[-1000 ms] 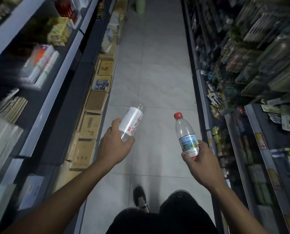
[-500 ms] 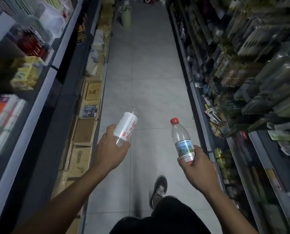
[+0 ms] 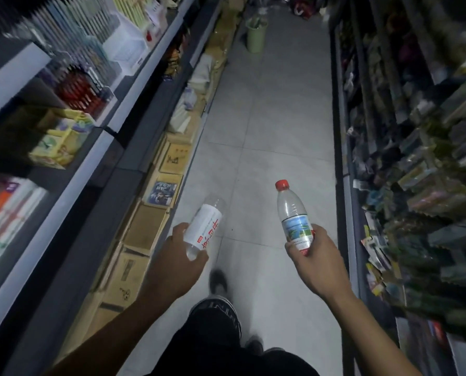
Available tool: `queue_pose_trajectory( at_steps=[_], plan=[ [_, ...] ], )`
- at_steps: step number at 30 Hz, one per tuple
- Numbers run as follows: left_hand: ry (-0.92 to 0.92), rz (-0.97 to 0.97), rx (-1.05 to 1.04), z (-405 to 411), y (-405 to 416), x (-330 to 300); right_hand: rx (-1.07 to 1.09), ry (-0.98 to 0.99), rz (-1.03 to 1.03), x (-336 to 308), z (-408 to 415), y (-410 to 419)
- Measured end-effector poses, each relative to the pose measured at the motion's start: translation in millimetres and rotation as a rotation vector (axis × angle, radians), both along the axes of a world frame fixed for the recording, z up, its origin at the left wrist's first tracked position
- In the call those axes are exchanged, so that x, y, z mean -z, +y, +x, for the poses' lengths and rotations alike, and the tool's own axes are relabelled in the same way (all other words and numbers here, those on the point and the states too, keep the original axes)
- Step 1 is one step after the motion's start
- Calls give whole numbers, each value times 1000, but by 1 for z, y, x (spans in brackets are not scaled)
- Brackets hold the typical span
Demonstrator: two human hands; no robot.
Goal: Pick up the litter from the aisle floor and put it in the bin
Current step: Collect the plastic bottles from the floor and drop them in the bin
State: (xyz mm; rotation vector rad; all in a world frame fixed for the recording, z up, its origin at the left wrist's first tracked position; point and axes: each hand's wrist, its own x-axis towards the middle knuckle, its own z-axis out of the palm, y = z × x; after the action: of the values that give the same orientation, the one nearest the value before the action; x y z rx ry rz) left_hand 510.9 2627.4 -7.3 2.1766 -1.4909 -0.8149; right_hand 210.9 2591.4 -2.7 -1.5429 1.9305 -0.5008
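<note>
The aisle has been travelled further: the green bin (image 3: 256,35), a second ago only a sliver at the far top edge, is now seen whole on the floor (image 3: 280,126) at the far left, with something standing in it. The shelves (image 3: 134,85) on both sides have slid towards the near edge, and the yellow boxes (image 3: 58,142) on the left are now lower in view. The dark shoe (image 3: 219,280), planted forward half a second ago, is now blurred in mid-step, and a second shoe (image 3: 253,346) has come into view nearer.
</note>
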Motion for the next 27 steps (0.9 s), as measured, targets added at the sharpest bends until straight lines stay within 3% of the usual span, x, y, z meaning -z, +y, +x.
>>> queue_pose_trajectory(
  at_steps=[14,27],
  plan=[
    [58,-65,97,37,-306,1,63,91,48,0,28,-243],
    [27,-81,233,-26,-553,-1,207,58,45,12,-28,-411]
  ],
)
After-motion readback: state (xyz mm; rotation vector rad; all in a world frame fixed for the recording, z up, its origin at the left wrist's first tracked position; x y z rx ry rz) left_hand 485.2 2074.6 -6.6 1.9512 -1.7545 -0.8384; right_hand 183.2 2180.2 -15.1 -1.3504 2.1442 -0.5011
